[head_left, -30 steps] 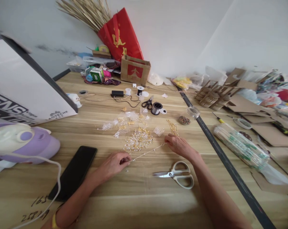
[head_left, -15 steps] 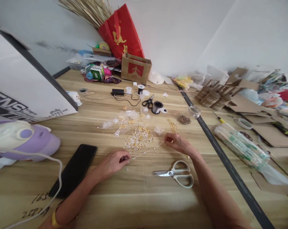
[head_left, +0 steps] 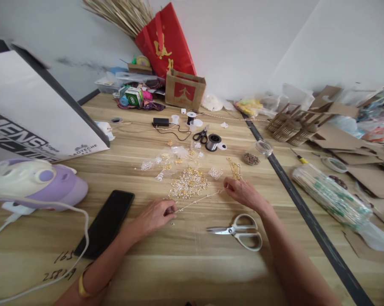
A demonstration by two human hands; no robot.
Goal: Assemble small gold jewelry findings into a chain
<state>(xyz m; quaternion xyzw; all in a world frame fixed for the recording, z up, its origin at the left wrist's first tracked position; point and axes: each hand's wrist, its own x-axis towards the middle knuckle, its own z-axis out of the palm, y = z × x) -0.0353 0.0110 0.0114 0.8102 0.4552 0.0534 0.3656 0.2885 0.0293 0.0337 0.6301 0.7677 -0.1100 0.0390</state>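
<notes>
Pale chain (head_left: 199,200) between low, parted hands (head_left: 155,214) (head_left: 243,193)

Pale-gold chain (head_left: 198,200), white-handled scissors (head_left: 232,230)

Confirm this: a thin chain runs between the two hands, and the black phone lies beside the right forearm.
Not quite: the black phone lies beside the left forearm, not the right, as the head view shows. The thin chain does run between the left hand and the right hand.

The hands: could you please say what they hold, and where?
A thin chain: the left hand and right hand pinch opposite ends of its visible stretch.
</notes>
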